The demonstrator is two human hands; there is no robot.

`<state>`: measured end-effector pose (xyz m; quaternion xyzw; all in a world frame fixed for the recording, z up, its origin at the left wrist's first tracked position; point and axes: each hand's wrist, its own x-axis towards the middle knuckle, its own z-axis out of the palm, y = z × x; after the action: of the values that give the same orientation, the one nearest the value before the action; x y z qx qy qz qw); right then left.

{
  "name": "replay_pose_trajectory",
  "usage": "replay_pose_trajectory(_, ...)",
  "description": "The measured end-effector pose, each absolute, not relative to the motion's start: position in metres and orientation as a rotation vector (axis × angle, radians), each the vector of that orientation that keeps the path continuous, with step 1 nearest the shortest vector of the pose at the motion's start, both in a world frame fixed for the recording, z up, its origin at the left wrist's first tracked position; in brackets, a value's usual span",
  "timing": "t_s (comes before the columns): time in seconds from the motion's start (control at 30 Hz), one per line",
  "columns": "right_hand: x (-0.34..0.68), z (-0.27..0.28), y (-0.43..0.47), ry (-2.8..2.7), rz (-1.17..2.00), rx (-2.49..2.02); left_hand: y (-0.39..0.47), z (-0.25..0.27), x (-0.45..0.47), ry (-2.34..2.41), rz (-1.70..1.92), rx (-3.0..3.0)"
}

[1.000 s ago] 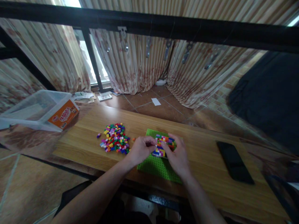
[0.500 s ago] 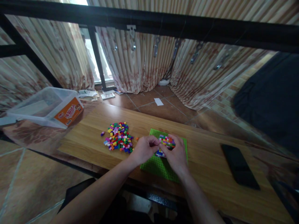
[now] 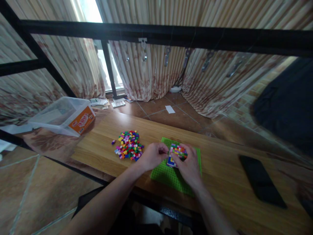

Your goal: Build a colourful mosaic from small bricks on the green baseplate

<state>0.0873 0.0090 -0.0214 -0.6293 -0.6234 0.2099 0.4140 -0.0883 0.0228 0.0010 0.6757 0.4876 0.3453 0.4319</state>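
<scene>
A block of small multicoloured toy bricks (image 3: 178,150) sits over the green studded baseplate (image 3: 168,178). My right hand (image 3: 189,166) is curled round the block's right and near sides, its thumb on top and its other fingers partly hidden. At the block's left edge is my left hand (image 3: 154,156), thumb and fingertips pinched together. Whatever lies between those fingertips is too small to make out. Left of my left hand, a loose pile of coloured bricks (image 3: 129,145) lies on the wooden table (image 3: 102,143). One purple brick (image 3: 113,142) lies apart from it.
A clear plastic bin (image 3: 56,117) with an orange label stands beyond the table's left end. A black phone-like slab (image 3: 261,179) lies on the right. Behind the table are a black metal rail (image 3: 156,32) with hanging hooks, and striped curtains (image 3: 139,75).
The camera view has shifted, so the scene sits further right and lower. My left fingertips have drawn slightly away from the block's top to its left side. My right hand stays on the block.
</scene>
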Motion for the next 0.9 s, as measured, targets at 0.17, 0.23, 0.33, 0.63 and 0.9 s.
replay_pose_trajectory(0.17, 0.099, -0.019, 0.009, -1.471, 0.617, -1.604, 0.039, 0.017, -0.132, 1.642, 0.547, 2.042)
replay_pose_trajectory(0.23, 0.104, -0.019, 0.011, -1.423, 0.62, -1.604, 0.042, 0.019, -0.144, 1.753, 0.384, 2.131)
replay_pose_trajectory(0.33, 0.11, -0.021, 0.015, -1.393, 0.611, -1.581, 0.041, 0.019, -0.147, 1.794, 0.227, 2.197)
replay_pose_trajectory(0.63, 0.115, -0.024, 0.019, -1.387, 0.6, -1.556, 0.038, 0.012, -0.135, 1.813, 0.194, 2.233)
replay_pose_trajectory(0.9, 0.114, -0.016, 0.016, -1.353, 0.597, -1.508, 0.037, 0.016, -0.12, 1.426, 0.677, 2.056)
